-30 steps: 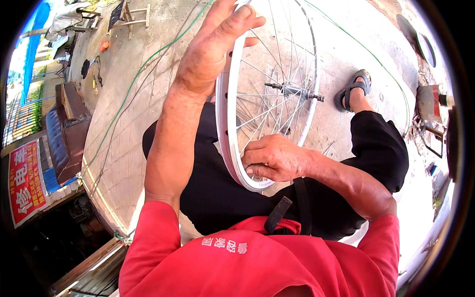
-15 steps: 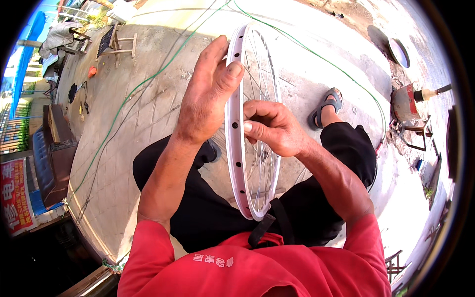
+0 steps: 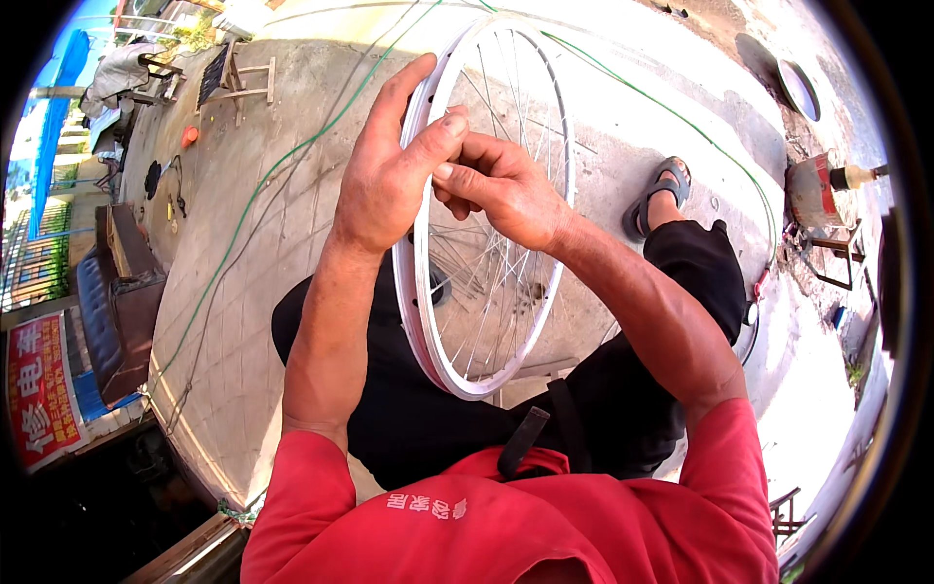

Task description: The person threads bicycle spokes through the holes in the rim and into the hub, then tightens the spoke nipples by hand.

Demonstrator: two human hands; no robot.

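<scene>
A white spoked bicycle wheel [image 3: 465, 382] stands upright between my knees, slightly angled, with holes along its rim. My left hand [image 3: 389, 175] holds the upper left part of the rim, its thumb lying toward the spokes. My right hand [image 3: 501, 190] is beside it at the inner side of the rim, fingers curled and thumb near my left thumb; whether it pinches a spoke or the rim there is hidden. The hub is largely hidden behind the right hand.
Green hoses [image 3: 603, 69] cross the concrete ground. At left are a wooden frame [image 3: 235, 88], an orange object [image 3: 190, 135], a brown sofa with blue cushions [image 3: 115, 326] and a red sign [image 3: 47, 389]. At right are a metal bucket [image 3: 808, 193] and a round disc [image 3: 798, 90].
My right hand has risen from the lower rim to beside my left thumb. The wheel turned edge-on, then partly back toward face-on, and has shifted left.
</scene>
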